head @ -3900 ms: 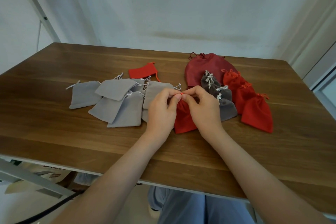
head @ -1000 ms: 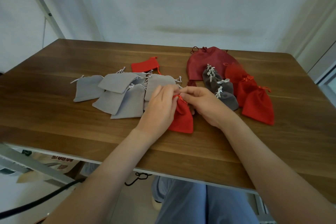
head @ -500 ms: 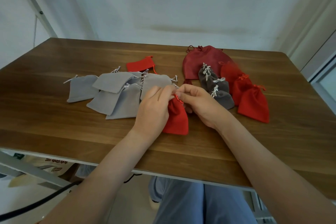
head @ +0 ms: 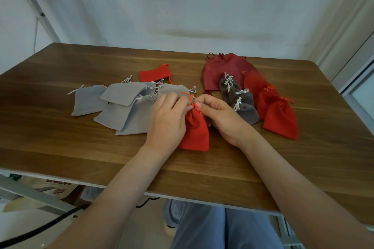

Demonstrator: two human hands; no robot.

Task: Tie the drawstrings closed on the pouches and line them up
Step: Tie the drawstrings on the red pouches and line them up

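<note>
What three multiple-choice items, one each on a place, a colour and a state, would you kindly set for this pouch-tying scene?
1. Where does the flat red pouch lie?
A. on the floor
B. beyond the light grey pouches
C. on the person's lap

2. What colour is the pouch between the hands?
A. dark grey
B. light grey
C. red

3. What are the left hand and right hand doing?
A. pinching that pouch's drawstring
B. lying flat
C. hanging idle

Key: 1 B, it lies past the grey pile; 2 C, red cloth shows there; 3 A, both grip the red cord.
</note>
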